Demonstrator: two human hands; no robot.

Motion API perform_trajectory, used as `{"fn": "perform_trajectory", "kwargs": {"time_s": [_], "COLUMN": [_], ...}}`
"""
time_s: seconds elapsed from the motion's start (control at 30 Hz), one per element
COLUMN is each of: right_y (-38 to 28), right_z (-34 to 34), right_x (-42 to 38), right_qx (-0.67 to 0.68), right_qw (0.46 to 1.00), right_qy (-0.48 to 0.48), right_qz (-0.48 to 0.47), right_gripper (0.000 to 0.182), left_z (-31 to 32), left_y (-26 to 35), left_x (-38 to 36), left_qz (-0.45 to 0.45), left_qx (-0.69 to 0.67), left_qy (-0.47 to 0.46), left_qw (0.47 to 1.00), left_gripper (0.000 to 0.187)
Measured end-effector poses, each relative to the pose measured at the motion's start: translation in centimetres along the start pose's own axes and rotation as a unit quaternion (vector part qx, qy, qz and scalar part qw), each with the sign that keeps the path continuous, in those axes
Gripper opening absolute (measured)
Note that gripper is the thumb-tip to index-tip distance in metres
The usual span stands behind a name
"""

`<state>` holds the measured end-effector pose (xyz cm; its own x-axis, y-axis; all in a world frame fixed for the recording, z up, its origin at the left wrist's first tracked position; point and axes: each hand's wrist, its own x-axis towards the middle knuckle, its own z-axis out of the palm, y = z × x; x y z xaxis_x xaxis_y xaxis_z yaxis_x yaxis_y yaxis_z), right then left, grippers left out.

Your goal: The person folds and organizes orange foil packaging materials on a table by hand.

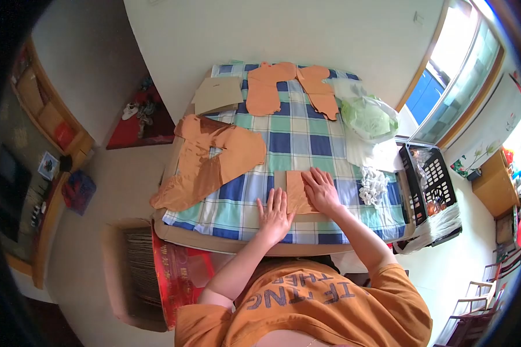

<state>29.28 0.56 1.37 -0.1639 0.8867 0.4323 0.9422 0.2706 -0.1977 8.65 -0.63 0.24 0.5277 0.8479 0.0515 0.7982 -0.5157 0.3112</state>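
Observation:
A small rectangle of orange-brown sheet material (pixel 297 194), perhaps folded, lies flat near the front of the checked cloth (pixel 321 144). My right hand (pixel 322 191) rests on its right side with the fingers stretched out. At its lower left edge lies my left hand (pixel 275 215), palm down, fingers extended and slightly apart. Neither hand grips anything. A large, wrinkled, shiny orange-brown sheet (pixel 237 153) spreads over the left part of the cloth. Two more orange-brown pieces, a wide one (pixel 264 89) and a narrower one (pixel 319 92), lie along the back.
Beige card sheets (pixel 219 95) lie at the back left. On the right are a pale green plastic bag (pixel 370 118), a bundle of white strings (pixel 374 186) and a black crate (pixel 428 179). An open cardboard box (pixel 114 272) stands on the floor at left.

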Motion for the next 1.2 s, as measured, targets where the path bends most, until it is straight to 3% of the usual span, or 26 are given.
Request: {"fn": "perform_trajectory", "kwargs": {"time_s": [0.07,0.13,0.17,0.2,0.3,0.33,0.43,0.47,0.57,0.6,0.7,0.73,0.93,1.2], "right_y": [0.1,0.2,0.3,0.3,0.0,0.3,0.1,0.0,0.0,0.1,0.2,0.3,-0.2,-0.8], "right_z": [0.2,0.4,0.7,0.7,0.4,0.7,0.2,0.2,0.0,0.3,0.3,0.4,-0.1,-0.3], "right_x": [0.0,-0.1,-0.1,-0.2,-0.2,-0.2,-0.1,0.0,0.1,0.0,0.1,0.1,0.3,1.2], "right_qx": [-0.002,-0.006,-0.01,-0.015,-0.001,0.001,-0.001,0.004,0.01,-0.001,0.007,0.005,-0.024,-0.129], "right_qw": [1.0,1.0,1.0,1.0,0.999,1.0,0.997,0.998,0.999,0.999,0.999,0.999,0.995,0.982], "right_qy": [0.001,-0.005,-0.009,-0.013,-0.022,-0.014,-0.055,-0.042,-0.036,-0.026,-0.031,-0.041,-0.083,-0.13], "right_qz": [0.0,0.007,0.013,0.02,0.034,0.028,0.048,0.044,0.033,0.029,0.028,0.03,0.044,-0.049], "right_gripper": [0.04,0.04,0.04,0.04,0.04,0.04,0.045,0.045,0.044,0.044,0.041,0.042,0.05,0.062], "left_z": [-1.5,-2.5,-2.9,-1.8,0.4,0.7,-0.3,1.2,-1.6,-1.3,-0.7,-0.5,-0.7,-0.2], "left_y": [0.3,0.6,0.9,1.2,2.3,2.6,2.1,1.6,-0.6,-1.6,-1.6,-1.1,-0.3,0.1], "left_x": [-0.4,1.5,2.5,3.8,6.5,6.6,6.8,6.7,5.5,5.3,4.2,4.0,4.2,4.9], "left_qz": [-0.014,-0.023,-0.027,0.002,0.047,0.072,0.067,0.043,-0.09,-0.073,-0.113,-0.115,-0.119,-0.099], "left_qx": [0.005,-0.028,-0.045,-0.046,-0.044,-0.036,-0.182,-0.16,-0.261,-0.26,-0.325,-0.335,-0.368,-0.191], "left_qy": [-0.043,-0.004,0.017,0.102,0.135,0.201,0.173,0.281,0.15,0.181,0.09,0.124,0.097,0.049], "left_qw": [0.999,0.999,0.998,0.994,0.989,0.976,0.965,0.945,0.949,0.945,0.935,0.927,0.917,0.975], "left_gripper": [0.066,0.061,0.058,0.052,0.051,0.045,0.037,0.03,0.022,0.016,0.017,0.021,0.02,0.029]}}
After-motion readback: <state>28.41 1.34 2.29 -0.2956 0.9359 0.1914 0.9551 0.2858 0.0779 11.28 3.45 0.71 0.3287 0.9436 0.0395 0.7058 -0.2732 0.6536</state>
